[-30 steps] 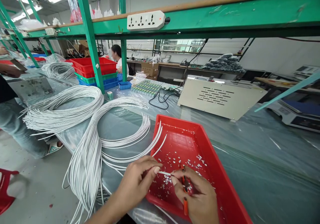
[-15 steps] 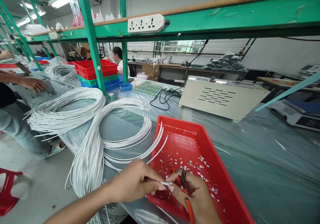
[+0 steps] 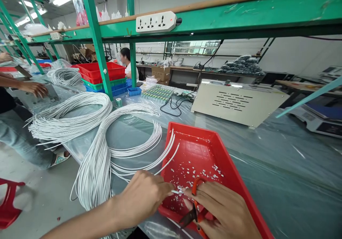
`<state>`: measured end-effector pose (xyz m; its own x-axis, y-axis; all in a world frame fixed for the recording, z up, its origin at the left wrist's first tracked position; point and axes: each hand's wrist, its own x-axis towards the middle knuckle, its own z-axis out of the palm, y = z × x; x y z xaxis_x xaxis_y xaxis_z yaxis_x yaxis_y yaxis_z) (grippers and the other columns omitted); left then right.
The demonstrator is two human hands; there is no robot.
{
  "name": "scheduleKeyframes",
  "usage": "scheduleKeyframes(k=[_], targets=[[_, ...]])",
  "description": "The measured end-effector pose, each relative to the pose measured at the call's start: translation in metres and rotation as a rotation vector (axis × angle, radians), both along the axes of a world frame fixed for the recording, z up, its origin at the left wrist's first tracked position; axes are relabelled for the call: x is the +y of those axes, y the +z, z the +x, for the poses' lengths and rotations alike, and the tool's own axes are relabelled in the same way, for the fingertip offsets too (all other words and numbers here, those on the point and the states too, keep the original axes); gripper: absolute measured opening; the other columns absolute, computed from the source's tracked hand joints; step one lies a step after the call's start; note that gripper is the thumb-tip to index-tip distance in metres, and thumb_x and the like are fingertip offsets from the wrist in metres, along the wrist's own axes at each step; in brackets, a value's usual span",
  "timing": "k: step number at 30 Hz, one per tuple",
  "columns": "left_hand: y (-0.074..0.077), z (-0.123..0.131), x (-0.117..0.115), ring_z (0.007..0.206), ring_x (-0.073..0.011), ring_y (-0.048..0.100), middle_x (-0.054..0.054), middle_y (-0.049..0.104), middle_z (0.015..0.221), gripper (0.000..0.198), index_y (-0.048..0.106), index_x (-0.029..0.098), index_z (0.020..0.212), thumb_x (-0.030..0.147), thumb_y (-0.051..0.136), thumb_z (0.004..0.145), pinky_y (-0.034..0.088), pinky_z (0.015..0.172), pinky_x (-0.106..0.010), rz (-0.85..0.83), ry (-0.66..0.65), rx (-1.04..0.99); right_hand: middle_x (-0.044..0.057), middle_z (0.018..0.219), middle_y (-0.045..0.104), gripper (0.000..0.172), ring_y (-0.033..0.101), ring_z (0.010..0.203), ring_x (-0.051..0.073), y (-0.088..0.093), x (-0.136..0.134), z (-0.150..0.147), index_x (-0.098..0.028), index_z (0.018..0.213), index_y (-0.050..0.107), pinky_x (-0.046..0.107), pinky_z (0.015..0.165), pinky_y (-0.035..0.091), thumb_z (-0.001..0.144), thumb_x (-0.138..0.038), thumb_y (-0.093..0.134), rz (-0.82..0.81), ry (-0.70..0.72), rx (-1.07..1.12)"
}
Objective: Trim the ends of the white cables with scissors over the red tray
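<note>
My left hand (image 3: 145,191) pinches a thin white cable (image 3: 176,192) close to its end, above the near part of a red tray (image 3: 193,149). The cable's tip points right, toward the fingertips of my right hand (image 3: 227,207). Orange-handled scissors (image 3: 189,216) are held in my right hand, their dark blades angled down and to the left, away from the cable tip. Small white and silvery scraps (image 3: 215,168) lie scattered in the tray. Left of it, a thick bundle of white cables (image 3: 93,171) drapes over the table edge, several ends reaching the tray.
Another coil of white cables (image 3: 72,118) lies farther left, near a co-worker's hand (image 3: 34,88). A beige metal box (image 3: 237,102) stands behind the tray. Stacked red bins (image 3: 101,71) are beside a green post (image 3: 97,43). A scale (image 3: 317,121) sits at the right.
My right hand has turned over, swinging the scissors' blades from pointing up to pointing down and left. My left hand still pinches the cable in nearly the same place.
</note>
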<state>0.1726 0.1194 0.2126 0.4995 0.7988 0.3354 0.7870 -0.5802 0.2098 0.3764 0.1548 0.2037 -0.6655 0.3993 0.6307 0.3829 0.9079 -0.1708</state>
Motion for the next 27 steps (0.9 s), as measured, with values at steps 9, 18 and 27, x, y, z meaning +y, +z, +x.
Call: scheduleKeyframes(k=[9, 18, 27], targets=[[-0.003, 0.001, -0.004, 0.051, -0.0173, 0.054, 0.0, 0.063, 0.068, 0.016, 0.058, 0.017, 0.093, 0.007, 0.052, 0.081, 0.03, 0.046, -0.031, -0.005, -0.076, 0.311, 0.0, 0.053, 0.055, 0.027, 0.045, 0.048, 0.014, -0.006, -0.004, -0.004, -0.019, 0.063, 0.059, 0.026, 0.048, 0.031, 0.066, 0.0, 0.04, -0.014, -0.01, 0.019], [-0.009, -0.003, -0.001, 0.05, -0.0159, 0.048, 0.001, 0.059, 0.066, 0.014, 0.056, 0.013, 0.098, 0.012, 0.047, 0.088, 0.036, 0.048, -0.029, 0.154, -0.235, 0.329, -0.003, 0.058, 0.056, 0.025, 0.046, 0.051, 0.012, -0.011, -0.006, -0.004, -0.02, 0.06, 0.051, 0.022, 0.05, 0.029, 0.046, 0.0, 0.044, -0.415, 0.014, -0.081], [-0.031, -0.012, 0.005, 0.053, -0.0142, 0.048, -0.003, 0.063, 0.073, 0.023, 0.054, 0.014, 0.101, 0.014, 0.032, 0.094, 0.038, 0.051, -0.027, 0.256, -0.317, 0.121, -0.002, 0.064, 0.051, 0.012, 0.047, 0.057, 0.013, -0.007, -0.004, -0.007, -0.02, 0.066, 0.045, 0.024, 0.053, 0.033, 0.075, -0.014, 0.039, -0.714, 0.077, -0.154]])
